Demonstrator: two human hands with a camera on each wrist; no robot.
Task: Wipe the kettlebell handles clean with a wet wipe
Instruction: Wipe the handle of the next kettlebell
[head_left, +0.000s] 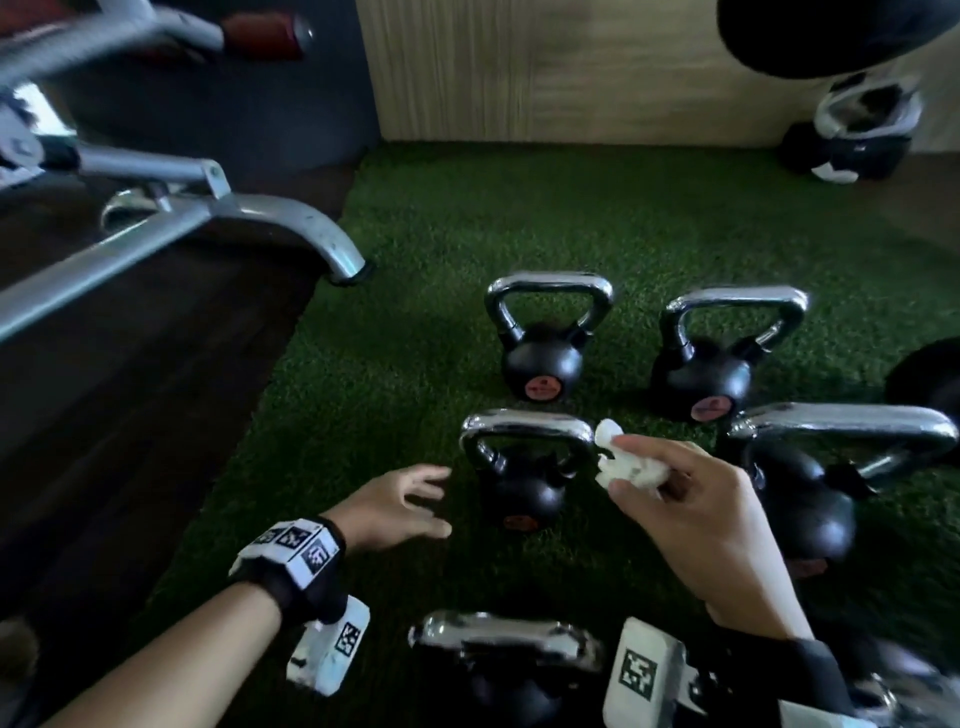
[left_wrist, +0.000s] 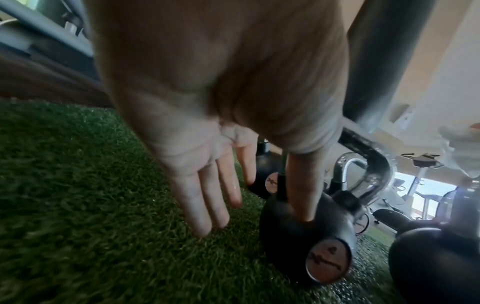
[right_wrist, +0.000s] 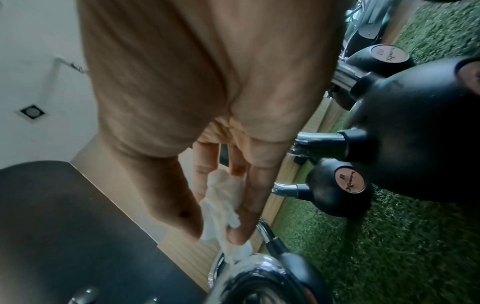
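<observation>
Several black kettlebells with chrome handles stand on green turf. The nearest middle kettlebell (head_left: 522, 491) has its chrome handle (head_left: 527, 423) between my hands. My right hand (head_left: 691, 504) pinches a crumpled white wet wipe (head_left: 626, 465) just right of that handle's right corner; the wipe (right_wrist: 223, 214) sits between thumb and fingers above the chrome. My left hand (head_left: 405, 506) hovers left of the kettlebell with fingers spread and holds nothing; in the left wrist view its thumb (left_wrist: 303, 191) lies against the black ball (left_wrist: 306, 236).
Two more kettlebells (head_left: 543, 338) (head_left: 711, 353) stand behind, a larger one (head_left: 810, 483) to the right, another (head_left: 506, 654) close below. A grey bench frame (head_left: 218, 218) stands on the dark floor at left. A wooden wall (head_left: 571, 67) closes the back.
</observation>
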